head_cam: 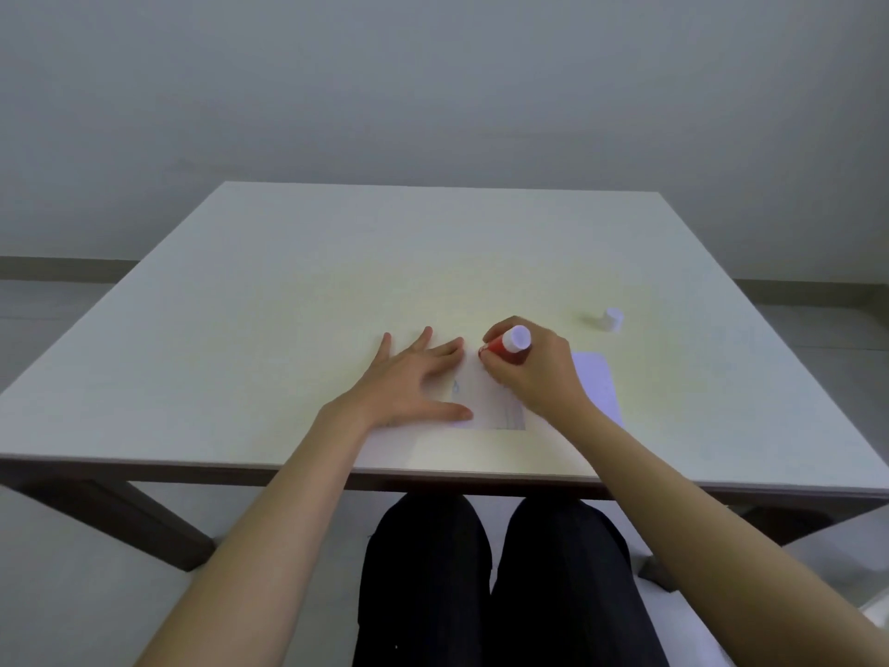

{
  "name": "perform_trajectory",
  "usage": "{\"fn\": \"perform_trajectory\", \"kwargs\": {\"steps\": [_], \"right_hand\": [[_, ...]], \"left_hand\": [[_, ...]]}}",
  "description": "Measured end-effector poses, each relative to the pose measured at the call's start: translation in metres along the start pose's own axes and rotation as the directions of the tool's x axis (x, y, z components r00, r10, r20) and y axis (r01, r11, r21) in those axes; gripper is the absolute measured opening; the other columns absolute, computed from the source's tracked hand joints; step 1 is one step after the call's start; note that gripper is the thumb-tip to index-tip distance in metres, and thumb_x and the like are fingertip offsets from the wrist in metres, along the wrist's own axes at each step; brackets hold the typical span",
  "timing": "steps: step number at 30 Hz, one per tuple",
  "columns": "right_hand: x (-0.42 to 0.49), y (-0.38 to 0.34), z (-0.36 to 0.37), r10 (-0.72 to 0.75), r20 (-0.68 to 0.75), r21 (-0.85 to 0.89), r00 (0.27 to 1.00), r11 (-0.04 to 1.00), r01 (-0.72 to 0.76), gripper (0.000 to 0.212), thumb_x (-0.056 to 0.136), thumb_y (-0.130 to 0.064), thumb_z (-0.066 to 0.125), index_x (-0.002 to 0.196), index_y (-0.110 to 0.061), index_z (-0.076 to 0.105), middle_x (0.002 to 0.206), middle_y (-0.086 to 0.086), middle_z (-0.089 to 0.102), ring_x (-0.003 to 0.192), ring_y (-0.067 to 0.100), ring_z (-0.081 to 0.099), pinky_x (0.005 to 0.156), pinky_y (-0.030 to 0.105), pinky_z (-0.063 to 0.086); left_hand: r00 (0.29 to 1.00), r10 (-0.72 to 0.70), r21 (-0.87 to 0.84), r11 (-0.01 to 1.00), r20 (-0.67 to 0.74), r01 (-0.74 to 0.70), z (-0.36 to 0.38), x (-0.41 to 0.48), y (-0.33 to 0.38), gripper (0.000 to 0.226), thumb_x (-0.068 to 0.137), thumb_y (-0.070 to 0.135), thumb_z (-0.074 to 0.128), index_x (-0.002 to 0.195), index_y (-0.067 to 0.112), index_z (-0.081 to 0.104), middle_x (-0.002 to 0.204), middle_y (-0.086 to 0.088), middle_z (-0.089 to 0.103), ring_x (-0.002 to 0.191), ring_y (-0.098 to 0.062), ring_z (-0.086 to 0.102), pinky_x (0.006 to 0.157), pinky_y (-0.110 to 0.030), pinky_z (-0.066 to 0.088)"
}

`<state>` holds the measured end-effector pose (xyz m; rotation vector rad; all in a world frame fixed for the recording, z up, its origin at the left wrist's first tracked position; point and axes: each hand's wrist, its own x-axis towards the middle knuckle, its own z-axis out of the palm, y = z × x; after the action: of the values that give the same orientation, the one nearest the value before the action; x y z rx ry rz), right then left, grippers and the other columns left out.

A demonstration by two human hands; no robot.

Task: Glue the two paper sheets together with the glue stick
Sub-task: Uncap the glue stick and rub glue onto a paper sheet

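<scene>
A pale paper sheet (486, 402) lies flat near the table's front edge, hard to tell from the tabletop. My left hand (409, 382) presses on its left part with fingers spread. My right hand (529, 368) grips a red glue stick (507, 349) with a white end, tilted so its tip touches the sheet's far edge. A second, whiter sheet (599, 382) lies just right of the first, partly hidden under my right hand and wrist. The white cap (612, 319) stands on the table further to the right.
The square white table (288, 281) reaches a plain wall at the back. Its front edge runs just above my dark-trousered legs (495, 584). A white seat corner (870, 613) shows at the lower right.
</scene>
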<state>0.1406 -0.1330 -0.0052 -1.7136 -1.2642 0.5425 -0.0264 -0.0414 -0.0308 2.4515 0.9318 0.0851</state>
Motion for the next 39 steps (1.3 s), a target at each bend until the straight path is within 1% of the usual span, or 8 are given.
{"fn": "perform_trajectory", "kwargs": {"steps": [4,10,15,21,26,33,37,39], "right_hand": [[-0.011,-0.005,0.002,-0.026,0.214,0.019,0.977,1.000,0.023,0.003,0.075,-0.016,0.065,0.078,-0.016,0.065,0.069,0.007,0.069,0.061,0.012,0.060,0.062,0.028,0.051],[0.003,-0.001,-0.010,0.054,-0.041,-0.030,0.998,0.998,-0.055,0.008,0.081,-0.014,0.065,0.087,-0.012,0.068,0.076,0.001,0.070,0.078,0.021,0.068,0.075,0.033,0.053],[-0.024,-0.001,-0.004,-0.025,0.208,0.018,0.978,1.000,0.022,0.005,0.073,-0.024,0.068,0.077,-0.026,0.069,0.068,-0.006,0.070,0.060,0.003,0.059,0.059,0.022,0.049],[0.001,0.004,-0.019,0.074,-0.030,-0.027,0.997,0.997,-0.074,0.008,0.080,-0.015,0.068,0.087,-0.015,0.072,0.077,-0.002,0.071,0.077,0.017,0.067,0.075,0.027,0.051],[-0.028,0.001,-0.014,-0.030,0.239,-0.008,0.971,0.999,0.032,0.005,0.071,-0.024,0.070,0.076,-0.027,0.070,0.073,-0.001,0.072,0.064,0.008,0.062,0.064,0.030,0.053],[-0.010,0.004,-0.025,0.128,-0.012,0.029,0.992,0.991,-0.128,0.007,0.077,-0.017,0.069,0.083,-0.017,0.072,0.076,0.002,0.074,0.071,0.014,0.068,0.057,0.013,0.047],[-0.035,0.006,-0.029,0.040,0.236,0.045,0.971,0.998,-0.052,0.006,0.073,-0.014,0.072,0.076,-0.019,0.072,0.072,0.006,0.074,0.062,0.013,0.066,0.068,0.033,0.055],[-0.033,0.009,-0.036,0.040,0.222,0.069,0.974,0.996,-0.057,0.007,0.074,-0.010,0.073,0.079,-0.015,0.073,0.074,0.010,0.075,0.063,0.016,0.067,0.073,0.041,0.056]], "left_hand": [[1.000,-0.008,-0.035,0.999,-0.009,0.008,0.002,-0.001,0.000,0.094,0.068,0.066,0.061,0.148,0.042,0.021,0.154,0.029,0.016,0.146,0.001,-0.011,0.117,-0.046,-0.018],[1.000,-0.001,-0.003,1.000,0.007,0.001,-0.002,0.000,0.001,0.092,0.071,0.064,0.061,0.149,0.035,0.023,0.156,0.026,0.014,0.148,-0.004,-0.006,0.117,-0.049,-0.015],[1.000,-0.005,-0.034,0.999,-0.001,0.005,0.000,0.000,0.002,0.093,0.070,0.064,0.063,0.149,0.037,0.022,0.155,0.027,0.016,0.147,-0.002,-0.007,0.117,-0.049,-0.016],[1.000,-0.001,0.015,1.000,0.007,0.001,-0.002,0.000,0.002,0.095,0.070,0.066,0.062,0.150,0.033,0.022,0.157,0.026,0.013,0.148,-0.006,-0.005,0.117,-0.052,-0.014],[1.000,-0.001,-0.020,1.000,-0.004,0.001,0.001,0.000,0.002,0.102,0.064,0.071,0.061,0.150,0.035,0.019,0.155,0.029,0.013,0.147,-0.001,-0.008,0.117,-0.049,-0.017],[1.000,-0.005,-0.004,1.000,0.005,0.005,-0.001,-0.001,0.002,0.097,0.069,0.065,0.063,0.150,0.032,0.021,0.156,0.028,0.013,0.148,-0.004,-0.006,0.117,-0.051,-0.015],[1.000,0.001,-0.008,1.000,0.003,-0.001,0.001,0.000,0.001,0.101,0.066,0.069,0.062,0.151,0.033,0.019,0.155,0.029,0.012,0.147,-0.002,-0.007,0.117,-0.050,-0.016],[1.000,0.002,0.001,1.000,0.002,-0.002,0.001,0.000,0.000,0.100,0.066,0.069,0.061,0.150,0.033,0.020,0.155,0.029,0.013,0.148,-0.003,-0.006,0.117,-0.051,-0.015]]}}
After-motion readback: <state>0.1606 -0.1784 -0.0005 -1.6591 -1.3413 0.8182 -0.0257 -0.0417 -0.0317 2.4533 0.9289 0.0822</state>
